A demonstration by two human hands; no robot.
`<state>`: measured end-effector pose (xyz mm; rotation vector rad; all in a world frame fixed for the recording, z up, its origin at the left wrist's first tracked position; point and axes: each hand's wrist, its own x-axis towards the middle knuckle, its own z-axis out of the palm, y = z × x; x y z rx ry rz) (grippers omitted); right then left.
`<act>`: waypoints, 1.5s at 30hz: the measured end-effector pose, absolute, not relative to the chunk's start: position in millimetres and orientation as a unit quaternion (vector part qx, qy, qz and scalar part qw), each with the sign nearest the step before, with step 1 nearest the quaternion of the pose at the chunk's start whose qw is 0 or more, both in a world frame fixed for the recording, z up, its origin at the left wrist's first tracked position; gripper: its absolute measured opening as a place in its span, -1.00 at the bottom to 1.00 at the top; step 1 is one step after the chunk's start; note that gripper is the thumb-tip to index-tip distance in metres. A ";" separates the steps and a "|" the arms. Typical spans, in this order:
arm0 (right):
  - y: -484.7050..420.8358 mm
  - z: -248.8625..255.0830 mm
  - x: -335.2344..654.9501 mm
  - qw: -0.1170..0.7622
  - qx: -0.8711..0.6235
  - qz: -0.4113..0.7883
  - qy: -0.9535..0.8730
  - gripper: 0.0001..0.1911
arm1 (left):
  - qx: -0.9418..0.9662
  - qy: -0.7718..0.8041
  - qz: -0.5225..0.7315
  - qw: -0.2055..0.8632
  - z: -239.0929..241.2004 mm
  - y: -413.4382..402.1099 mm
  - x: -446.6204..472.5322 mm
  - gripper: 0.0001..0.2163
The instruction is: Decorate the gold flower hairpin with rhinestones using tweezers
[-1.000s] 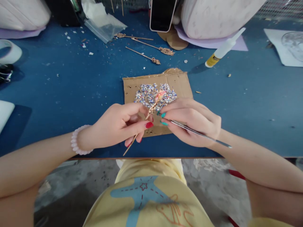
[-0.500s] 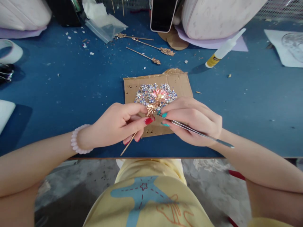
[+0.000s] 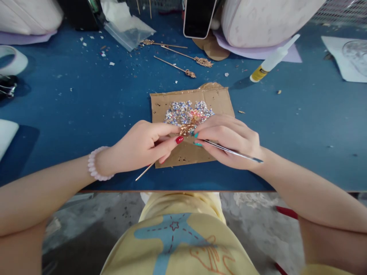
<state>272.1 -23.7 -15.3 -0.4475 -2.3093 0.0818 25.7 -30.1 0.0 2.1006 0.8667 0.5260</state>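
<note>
My left hand [image 3: 146, 143] is closed on a gold-coloured hairpin [image 3: 145, 172]; its stick slants down toward the table's front edge and its ornate head shows between both hands. My right hand [image 3: 232, 139] pinches a pair of silver tweezers [image 3: 229, 149], with the tips at the hairpin's head, partly hidden by fingers. Under the hands lies a piece of cardboard [image 3: 189, 154]. On it are spread many small blue, white and silvery chips [image 3: 179, 111], with a pink cluster [image 3: 195, 115] among them.
Several gold hairpins [image 3: 174, 66] lie beyond the cardboard, near a plastic bag [image 3: 126, 36]. A glue bottle [image 3: 259, 72] stands tilted at the right. At the back are a phone [image 3: 199, 18] and a pale bag [image 3: 266, 23]; a tape roll [image 3: 20, 63] is far left.
The hairpin's head has turned and its stick now points further left and lies flatter. My right hand and the tweezers have shifted slightly left and up.
</note>
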 end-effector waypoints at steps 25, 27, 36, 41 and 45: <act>-22.6 -15.4 274.0 0.377 -0.159 0.043 -0.912 -0.93 | 0.843 0.345 0.210 0.356 -0.1 -29.5 25.4 -0.79; -23.1 -15.6 273.8 0.380 -0.160 0.050 -0.910 -0.93 | 0.844 0.344 0.211 0.355 0.2 -29.4 25.7 -0.77; -27.0 -14.6 272.4 0.406 -0.173 0.052 -0.896 -0.92 | 0.852 0.335 0.232 0.328 0.6 -30.0 25.3 -0.82; -26.9 -14.2 272.2 0.406 -0.175 0.054 -0.895 -0.92 | 0.857 0.333 0.231 0.319 0.9 -30.5 24.3 -0.82; -25.9 -15.2 272.6 0.405 -0.160 0.050 -0.899 -0.93 | 0.863 0.335 0.227 0.302 0.1 -29.9 24.8 -0.79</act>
